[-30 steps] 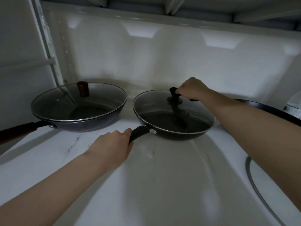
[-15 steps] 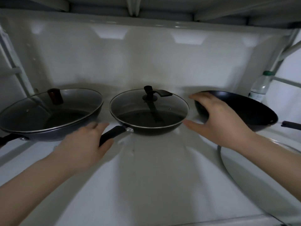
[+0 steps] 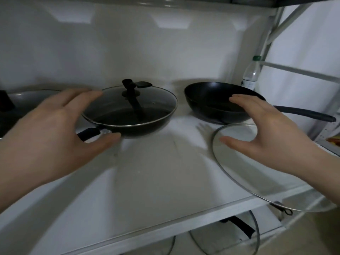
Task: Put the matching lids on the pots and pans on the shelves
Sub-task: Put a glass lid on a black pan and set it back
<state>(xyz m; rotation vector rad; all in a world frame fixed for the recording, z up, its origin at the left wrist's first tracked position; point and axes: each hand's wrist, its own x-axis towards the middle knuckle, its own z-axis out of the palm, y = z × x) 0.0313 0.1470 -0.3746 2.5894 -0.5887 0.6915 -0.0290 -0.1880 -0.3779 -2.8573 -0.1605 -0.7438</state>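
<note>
Glass lid [image 3: 261, 173] overhangs the shelf [image 3: 147, 181] edge; your left hand [image 3: 55, 129] and right hand [image 3: 266, 129] hover open, empty.

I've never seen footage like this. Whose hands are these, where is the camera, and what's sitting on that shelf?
There is no machine here. A person wears a wide-angle camera on the head, looking forward and down, so you see their own bare hands. The left hand and right hand are both open and hold nothing. On the white shelf stands a black pan with a glass lid on it. To its right is an uncovered black pan, and a loose glass lid lies in front of it. A plastic bottle stands behind.
</note>
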